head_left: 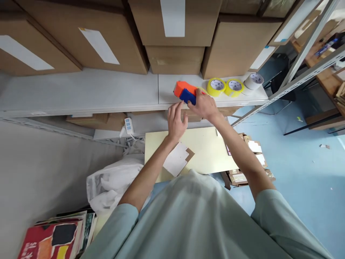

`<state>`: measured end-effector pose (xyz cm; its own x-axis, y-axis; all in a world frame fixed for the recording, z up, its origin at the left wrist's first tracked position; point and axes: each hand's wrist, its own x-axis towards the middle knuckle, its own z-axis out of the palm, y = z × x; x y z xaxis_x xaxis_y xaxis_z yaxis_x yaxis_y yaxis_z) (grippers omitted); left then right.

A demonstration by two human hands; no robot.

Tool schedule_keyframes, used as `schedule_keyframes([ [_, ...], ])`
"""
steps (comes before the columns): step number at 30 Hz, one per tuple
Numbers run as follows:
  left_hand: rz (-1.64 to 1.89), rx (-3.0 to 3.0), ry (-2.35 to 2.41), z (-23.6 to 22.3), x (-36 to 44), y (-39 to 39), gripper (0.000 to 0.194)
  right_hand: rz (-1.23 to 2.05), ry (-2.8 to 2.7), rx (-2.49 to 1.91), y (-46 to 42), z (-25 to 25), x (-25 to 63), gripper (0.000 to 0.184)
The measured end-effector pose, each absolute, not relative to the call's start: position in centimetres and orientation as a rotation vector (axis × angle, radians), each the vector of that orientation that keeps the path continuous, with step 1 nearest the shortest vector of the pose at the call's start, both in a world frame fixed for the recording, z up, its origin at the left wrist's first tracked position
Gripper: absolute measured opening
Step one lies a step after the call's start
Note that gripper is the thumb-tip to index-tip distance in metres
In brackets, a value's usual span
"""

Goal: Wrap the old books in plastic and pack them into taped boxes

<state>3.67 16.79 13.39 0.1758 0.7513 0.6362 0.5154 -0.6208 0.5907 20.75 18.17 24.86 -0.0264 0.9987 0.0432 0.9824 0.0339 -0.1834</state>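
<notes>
An orange and blue hand tool (185,91) is at the front edge of the grey shelf; its exact kind does not show. My right hand (203,104) closes around its right end, with the fingers over the top. Just below the tool's left part, my left hand (176,120) has bent fingers and the thumb held apart, holding nothing. Its fingertips come close to the blue part, and I cannot tell whether they touch. Two yellow tape rolls (217,86) lie on the shelf to the right of my right hand, and white rolls (253,82) stand beyond them.
Large cardboard boxes (175,59) line the back of the shelf (121,90). Below, a pale yellow table (205,144) holds a white sheet (175,158) on cardboard. A power strip (129,126) hangs left, above a white bag (113,183). A metal post (302,84) rises right.
</notes>
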Motion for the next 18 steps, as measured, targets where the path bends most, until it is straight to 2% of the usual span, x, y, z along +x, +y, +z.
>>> schedule_keyframes([
  [4,1.433,2.265,1.199,17.0,2.4,19.7,0.041,0.046,-2.224,-1.954,24.1,24.1,20.1,0.067],
  [8,1.333,2.282,1.227,16.7,0.9,18.0,0.039,0.059,-2.263,-1.983,26.0,21.9,19.4,0.059],
  [11,1.163,2.24,1.285,14.1,-0.2,16.1,0.037,0.055,-2.205,-1.921,24.6,20.3,19.6,0.056],
  [15,0.918,2.118,1.35,7.8,-1.9,14.2,0.037,0.033,-1.942,-1.896,18.3,16.5,21.1,0.058],
  [18,0.709,2.009,1.436,2.1,-3.1,12.8,0.037,0.261,-1.664,-1.987,10.8,11.1,22.0,0.059],
])
